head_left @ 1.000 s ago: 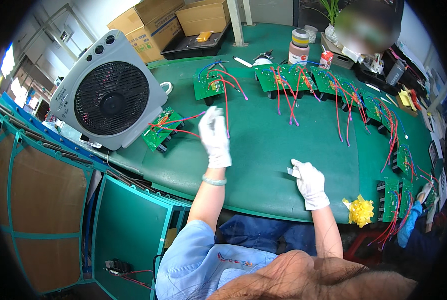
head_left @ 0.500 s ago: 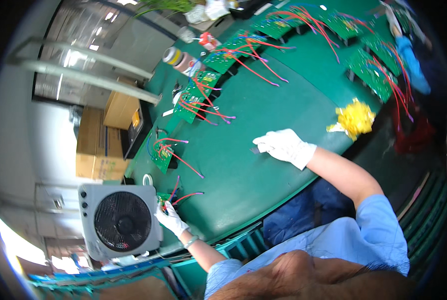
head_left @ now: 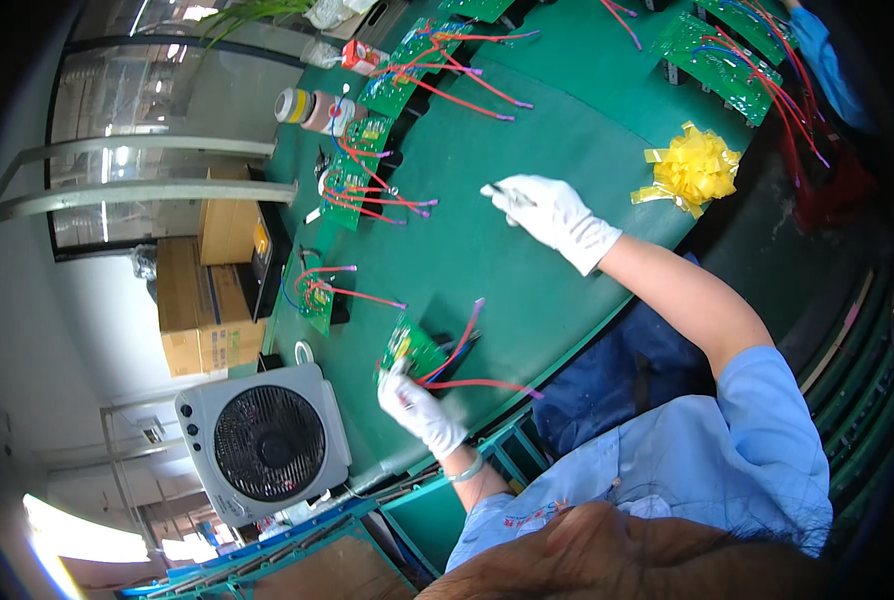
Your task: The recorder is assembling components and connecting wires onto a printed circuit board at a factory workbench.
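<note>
White gloves cover both my hands. My left hand (head_left: pixel 414 405) grips the near edge of a green circuit board (head_left: pixel 419 350) above the bench at the left. Red wires (head_left: pixel 477 384) with purple ends, along with a blue one, trail from that board toward the right. My right hand (head_left: pixel 547 212) is over the middle of the bench, its fingers pressed together. Something small and dark shows at those fingertips, too little of it to name. Another wired board (head_left: pixel 317 300) lies just beyond my left hand.
More boards (head_left: pixel 355 165) with red wires line the bench's far side. Yellow ribbon (head_left: pixel 695 168) lies right of my right hand. A grey fan (head_left: pixel 267 445) stands at the left, near cardboard boxes (head_left: pixel 192 300). At the upper right, another person's blue sleeve (head_left: pixel 829 70) reaches in.
My left hand has brought the circuit board from beside the fan rightward over the bench. My right hand stays near mid-bench, now turned slightly. The whole view has shifted.
</note>
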### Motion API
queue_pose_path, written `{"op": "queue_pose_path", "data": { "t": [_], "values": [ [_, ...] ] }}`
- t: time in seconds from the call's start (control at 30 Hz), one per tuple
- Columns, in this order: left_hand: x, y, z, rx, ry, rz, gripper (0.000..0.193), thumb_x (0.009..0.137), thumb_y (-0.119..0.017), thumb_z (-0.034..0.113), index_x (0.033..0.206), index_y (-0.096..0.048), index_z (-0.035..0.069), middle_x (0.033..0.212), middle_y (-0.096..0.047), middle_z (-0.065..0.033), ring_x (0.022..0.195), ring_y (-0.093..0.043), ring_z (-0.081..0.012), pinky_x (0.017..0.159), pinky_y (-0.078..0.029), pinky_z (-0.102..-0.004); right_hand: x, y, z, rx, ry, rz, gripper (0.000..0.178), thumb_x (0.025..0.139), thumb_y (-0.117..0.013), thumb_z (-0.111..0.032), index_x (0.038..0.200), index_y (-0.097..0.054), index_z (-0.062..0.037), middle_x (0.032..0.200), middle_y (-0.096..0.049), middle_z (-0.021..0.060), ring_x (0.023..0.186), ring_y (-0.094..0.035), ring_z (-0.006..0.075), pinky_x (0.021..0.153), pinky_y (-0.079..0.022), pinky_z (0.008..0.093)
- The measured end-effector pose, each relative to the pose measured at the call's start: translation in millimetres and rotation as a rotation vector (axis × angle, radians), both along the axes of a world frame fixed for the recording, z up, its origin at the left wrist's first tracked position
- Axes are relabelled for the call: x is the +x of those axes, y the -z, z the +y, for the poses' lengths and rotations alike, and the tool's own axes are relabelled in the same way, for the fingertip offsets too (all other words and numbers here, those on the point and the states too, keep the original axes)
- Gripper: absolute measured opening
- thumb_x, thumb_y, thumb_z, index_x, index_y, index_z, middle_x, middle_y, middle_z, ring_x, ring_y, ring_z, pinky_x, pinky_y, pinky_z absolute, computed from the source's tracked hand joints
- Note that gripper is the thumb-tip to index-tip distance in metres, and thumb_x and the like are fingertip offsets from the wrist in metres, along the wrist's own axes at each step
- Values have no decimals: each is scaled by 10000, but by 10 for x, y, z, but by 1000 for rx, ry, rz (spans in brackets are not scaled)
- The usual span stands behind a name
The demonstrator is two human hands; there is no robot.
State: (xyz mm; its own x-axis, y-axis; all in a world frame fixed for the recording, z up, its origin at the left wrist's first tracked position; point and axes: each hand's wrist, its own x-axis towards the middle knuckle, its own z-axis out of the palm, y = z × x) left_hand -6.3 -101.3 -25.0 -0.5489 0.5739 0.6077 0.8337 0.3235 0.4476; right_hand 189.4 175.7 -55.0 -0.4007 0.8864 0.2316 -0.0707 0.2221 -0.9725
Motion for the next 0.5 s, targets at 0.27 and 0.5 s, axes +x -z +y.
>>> {"op": "queue_pose_path", "data": {
  "t": [0.27, 0.5],
  "values": [
    [671, -398, 1018, -223, 839, -249, 286, 798, -650, 47, 1084, -661, 55, 1256, -583, -119, 1304, -390, -346, 1086, -287, -433, 205, -257, 121, -316, -165, -48, 243, 915, -584, -261, 1081, -673, -108, 764, -598, -18, 533, -439, 44, 489, -375, 210],
    [303, -678, 1234, -48, 849, -840, 379, 824, -618, 24, 1198, -580, -22, 1297, -543, -168, 1285, -439, -291, 1085, -311, -408, 269, -224, 194, -430, -282, -41, 254, 903, -599, -265, 1095, -673, -118, 763, -601, -13, 531, -419, 37, 488, -354, 201]
  ]
}}
